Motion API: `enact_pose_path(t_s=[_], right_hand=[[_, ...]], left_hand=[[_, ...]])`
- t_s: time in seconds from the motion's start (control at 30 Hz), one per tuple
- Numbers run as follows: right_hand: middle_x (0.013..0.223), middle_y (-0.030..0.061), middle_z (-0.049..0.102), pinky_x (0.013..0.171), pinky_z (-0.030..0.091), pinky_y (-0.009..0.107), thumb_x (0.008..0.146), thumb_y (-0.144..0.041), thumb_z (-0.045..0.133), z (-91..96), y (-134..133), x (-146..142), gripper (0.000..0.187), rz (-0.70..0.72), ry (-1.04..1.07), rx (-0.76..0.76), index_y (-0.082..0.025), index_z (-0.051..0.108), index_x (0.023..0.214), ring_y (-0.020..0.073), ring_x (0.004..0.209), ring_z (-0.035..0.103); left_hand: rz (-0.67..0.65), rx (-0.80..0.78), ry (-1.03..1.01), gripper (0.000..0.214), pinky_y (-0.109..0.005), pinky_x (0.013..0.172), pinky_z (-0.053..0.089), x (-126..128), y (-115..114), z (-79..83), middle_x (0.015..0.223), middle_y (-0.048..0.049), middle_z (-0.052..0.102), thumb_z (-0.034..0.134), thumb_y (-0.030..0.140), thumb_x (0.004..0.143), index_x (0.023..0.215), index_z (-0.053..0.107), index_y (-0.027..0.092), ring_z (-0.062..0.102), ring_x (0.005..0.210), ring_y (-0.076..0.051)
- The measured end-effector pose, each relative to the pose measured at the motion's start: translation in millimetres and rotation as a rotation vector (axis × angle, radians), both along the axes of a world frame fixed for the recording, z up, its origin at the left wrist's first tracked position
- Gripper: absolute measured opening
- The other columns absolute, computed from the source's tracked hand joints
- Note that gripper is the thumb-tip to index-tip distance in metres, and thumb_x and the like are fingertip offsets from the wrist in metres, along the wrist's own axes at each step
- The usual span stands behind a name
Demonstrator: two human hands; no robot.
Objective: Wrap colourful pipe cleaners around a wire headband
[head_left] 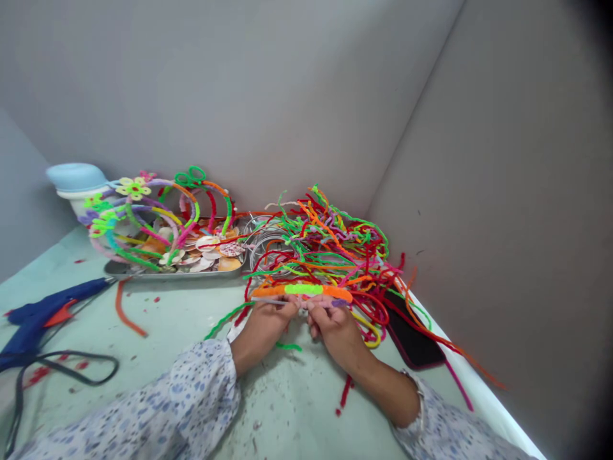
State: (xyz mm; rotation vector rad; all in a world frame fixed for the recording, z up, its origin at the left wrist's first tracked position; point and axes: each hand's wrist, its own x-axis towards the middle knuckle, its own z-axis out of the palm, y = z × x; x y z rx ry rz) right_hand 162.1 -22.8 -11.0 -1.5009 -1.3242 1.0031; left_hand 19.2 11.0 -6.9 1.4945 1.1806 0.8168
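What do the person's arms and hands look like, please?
The left hand and right hand are gloveless. The left sleeve and right sleeve are loose, whitish fabric with scattered blue spots; the right one ends farther up the forearm.

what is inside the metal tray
Seashells lie in the metal tray, with fuzzy, colorful headbands resting over them. The shells hide most of its floor, so anything beneath them can't be seen.
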Motion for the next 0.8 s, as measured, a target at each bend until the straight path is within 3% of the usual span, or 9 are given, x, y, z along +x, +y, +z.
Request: enact_pose_path(t_s=[0.17, 0.5, 0.8], right_hand=[[0.043, -0.0025, 0.050, 0.046, 0.037, 0.020, 0.080, -0.030, 0.047, 2.7, -1.2, -0.8, 0.031, -0.017, -0.017, -0.031, -0.017, 0.054, 0.053, 0.0101, 0.042, 0.046], [0.048, -0.0042, 0.051, 0.046, 0.037, 0.020, 0.079, -0.028, 0.050, -0.7, 0.7, -1.8, 0.018, 0.031, 0.073, 0.014, -0.017, 0.055, 0.066, 0.0099, 0.044, 0.047], [0.052, -0.0033, 0.052, 0.046, 0.037, 0.021, 0.081, -0.029, 0.050, -4.4, -1.9, -2.6, 0.017, 0.044, 0.080, 0.029, -0.017, 0.058, 0.072, 0.0099, 0.044, 0.047]], left_hand=[[0.031, -0.036, 0.065, 0.031, -0.024, 0.051, 0.031, -0.2, -1.6, 1.8, 0.052, 0.0030, 0.050, 0.049, 0.042, 0.075, 0.055, 0.052, 0.019, 0.044, 0.053, -0.013], [0.036, -0.020, -0.054, 0.017, -0.023, 0.046, 0.028, 2.1, -0.9, 0.5, 0.050, 0.0052, 0.044, 0.050, 0.029, 0.073, 0.060, 0.052, 0.019, 0.037, 0.046, -0.010], [0.095, -0.049, 0.045, 0.017, -0.022, 0.045, 0.026, 4.8, -0.2, 4.5, 0.049, 0.0061, 0.043, 0.048, 0.028, 0.071, 0.056, 0.048, 0.018, 0.037, 0.046, -0.009]])
